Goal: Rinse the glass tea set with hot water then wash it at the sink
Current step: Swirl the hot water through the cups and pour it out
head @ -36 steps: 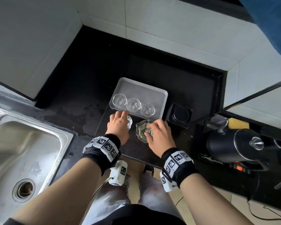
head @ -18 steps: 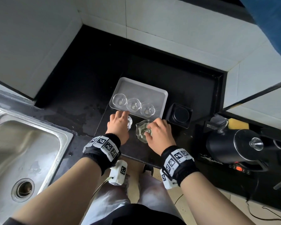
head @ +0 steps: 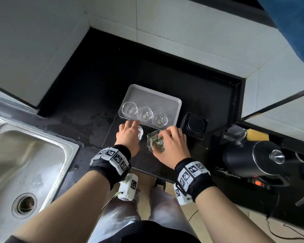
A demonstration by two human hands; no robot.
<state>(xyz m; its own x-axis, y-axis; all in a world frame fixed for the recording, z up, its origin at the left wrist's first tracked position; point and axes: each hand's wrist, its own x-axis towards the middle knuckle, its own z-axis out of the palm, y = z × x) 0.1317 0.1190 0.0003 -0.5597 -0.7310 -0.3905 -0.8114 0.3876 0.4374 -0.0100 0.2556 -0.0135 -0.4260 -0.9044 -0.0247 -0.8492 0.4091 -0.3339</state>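
Three small glass cups (head: 144,115) stand in a row along the near edge of a white tray (head: 167,102) on the black counter. In front of the tray my left hand (head: 128,134) grips a small glass vessel (head: 140,134), mostly hidden under the fingers. Beside it my right hand (head: 173,144) holds a lidded glass teapot (head: 154,142) from the right, fingers curled round its rim.
A steel sink (head: 25,165) with a drain lies at the left. A black square holder (head: 194,125) sits right of the tray. A black electric kettle (head: 253,158) stands on its base at the right, with a yellow sponge (head: 257,135) behind it.
Both hands stay on the same glass pieces; the teapot has shifted very slightly under my right hand.
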